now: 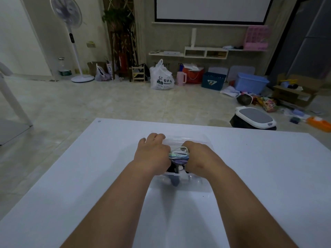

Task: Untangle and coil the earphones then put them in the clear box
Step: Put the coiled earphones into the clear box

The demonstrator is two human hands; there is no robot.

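Observation:
A clear plastic box [195,183] stands in the middle of the white table [71,167]. Both of my hands reach into it from above. Between them is a bundle of tangled earphone cords [179,155] in white, green, blue and purple. My left hand [152,153] grips the bundle's left side, with its fingers curled over the box's far left rim. My right hand [198,154] grips the right side, its fingers hidden inside the box. Dark and white items lie under the bundle in the box.
The table's far edge runs just beyond the box. On the floor to the right of it sits a bin with a grey lid [254,119]. Bags, crates and a standing fan [71,38] line the far wall.

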